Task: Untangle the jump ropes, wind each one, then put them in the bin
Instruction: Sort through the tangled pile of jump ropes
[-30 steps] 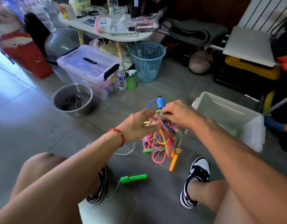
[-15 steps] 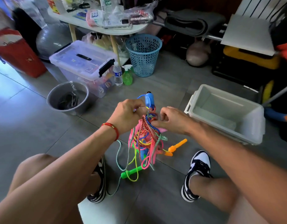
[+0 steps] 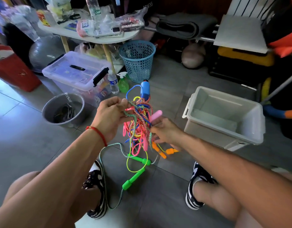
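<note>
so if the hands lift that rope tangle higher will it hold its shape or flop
Likely flop: the rope tangle already droops in loose loops below the left hand. The green handles hang lowest and would probably swing. It looks light.

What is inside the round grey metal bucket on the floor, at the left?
The round grey metal bucket holds a small dark tangle, perhaps straps or cords; it is too dim to identify. The near wall hides part of the bottom.

Bare arms, a red string bracelet [image 3: 99,134] on the left wrist, black-and-white sneakers [image 3: 195,185].
</note>
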Available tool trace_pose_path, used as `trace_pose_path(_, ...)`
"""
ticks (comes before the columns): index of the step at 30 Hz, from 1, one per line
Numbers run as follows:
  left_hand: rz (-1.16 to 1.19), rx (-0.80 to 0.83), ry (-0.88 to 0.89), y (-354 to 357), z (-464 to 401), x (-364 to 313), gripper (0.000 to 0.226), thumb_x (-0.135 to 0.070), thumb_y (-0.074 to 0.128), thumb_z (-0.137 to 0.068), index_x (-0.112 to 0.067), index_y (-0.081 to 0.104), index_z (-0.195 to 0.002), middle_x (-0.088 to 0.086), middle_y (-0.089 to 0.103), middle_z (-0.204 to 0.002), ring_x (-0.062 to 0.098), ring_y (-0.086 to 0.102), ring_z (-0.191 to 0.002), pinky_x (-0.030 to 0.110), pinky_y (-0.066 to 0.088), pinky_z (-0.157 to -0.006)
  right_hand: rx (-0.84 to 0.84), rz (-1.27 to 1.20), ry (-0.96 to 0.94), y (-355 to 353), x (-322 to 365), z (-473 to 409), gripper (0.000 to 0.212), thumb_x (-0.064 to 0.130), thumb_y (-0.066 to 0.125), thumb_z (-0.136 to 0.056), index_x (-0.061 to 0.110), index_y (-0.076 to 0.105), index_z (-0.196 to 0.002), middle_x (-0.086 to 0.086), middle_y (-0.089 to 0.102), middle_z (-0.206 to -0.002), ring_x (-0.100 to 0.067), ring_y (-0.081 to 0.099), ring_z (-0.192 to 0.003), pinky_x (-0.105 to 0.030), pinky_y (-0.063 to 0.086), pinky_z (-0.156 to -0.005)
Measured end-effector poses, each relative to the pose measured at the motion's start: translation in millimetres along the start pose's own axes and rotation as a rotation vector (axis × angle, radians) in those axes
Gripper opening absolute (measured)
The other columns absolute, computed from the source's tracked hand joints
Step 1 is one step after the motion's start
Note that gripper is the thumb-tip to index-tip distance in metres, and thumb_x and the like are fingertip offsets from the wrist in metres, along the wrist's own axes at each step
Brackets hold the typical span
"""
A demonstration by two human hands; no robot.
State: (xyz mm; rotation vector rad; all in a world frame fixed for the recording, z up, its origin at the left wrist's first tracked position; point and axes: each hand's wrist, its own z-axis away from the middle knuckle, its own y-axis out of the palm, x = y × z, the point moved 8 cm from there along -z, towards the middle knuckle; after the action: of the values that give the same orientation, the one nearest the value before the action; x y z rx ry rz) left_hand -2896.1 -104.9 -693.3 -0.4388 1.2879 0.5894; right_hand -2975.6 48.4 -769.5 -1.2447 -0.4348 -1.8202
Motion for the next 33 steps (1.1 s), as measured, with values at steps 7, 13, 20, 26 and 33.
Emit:
trace_pose_path(7,0.045,0.025,-0.022,-10.8,-5.6,-4.8,0.028,-0.007,0.050,-0.104,-0.012,0.058,-0.077,0.003,0.069,-0.080,0.031,0.068,-0.082,0.052,0.052,-0.093,-0.258,0.131,-0.035,-60.9,12.8,-21.9,0.012,0.017,0.054,-0.097,0.015,0.063,-0.090,0.000,0.051,-0.064,-0.012,0.041,-0.046,-0.018,0.031,-0.038)
trace_pose_path(13,0.087,0.009,-0.020,-28.3,-13.6,-12.4,0.020,-0.015,0.047,-0.106,-0.011,0.057,-0.089,0.021,0.062,-0.111,0.037,0.062,-0.104,0.057,0.047,-0.105,-0.326,0.680,0.145,-153.8,-12.0,-24.0,0.029,0.023,0.060,-0.096,0.027,0.069,-0.069,0.000,0.064,-0.075,-0.018,0.053,-0.062,-0.024,0.034,-0.051)
trace_pose_path(20,0.026,-0.033,-0.030,-25.9,-14.8,-9.2,0.026,-0.011,0.049,-0.105,-0.015,0.053,-0.079,0.010,0.069,-0.089,0.031,0.065,-0.088,0.059,0.047,-0.099,-0.581,0.463,0.168,-187.2,-7.6,-31.0,0.025,0.021,0.049,-0.100,0.010,0.071,-0.101,-0.016,0.071,-0.100,-0.031,0.066,-0.088,-0.032,0.048,-0.071)
trace_pose_path(26,-0.075,-0.147,-0.082,-45.6,-22.2,-5.2,0.029,-0.006,0.049,-0.102,-0.017,0.051,-0.076,0.011,0.069,-0.091,0.030,0.070,-0.076,0.041,0.062,-0.071,-0.636,-0.284,0.149,-208.2,-5.2,-22.4,0.030,0.032,0.033,-0.109,0.016,0.052,-0.092,-0.006,0.069,-0.078,-0.024,0.067,-0.070,-0.057,0.053,-0.094)
trace_pose_path(33,-0.077,-0.093,-0.108,-31.4,-24.0,-0.1,0.029,0.003,0.044,-0.100,-0.015,0.053,-0.078,0.012,0.070,-0.091,0.032,0.070,-0.076,0.039,0.063,-0.067,-0.433,-0.603,-0.170,-185.2,37.2,-20.6,0.036,0.030,0.032,-0.111,0.015,0.050,-0.084,-0.007,0.069,-0.065,-0.029,0.074,-0.067,-0.045,0.056,-0.079)
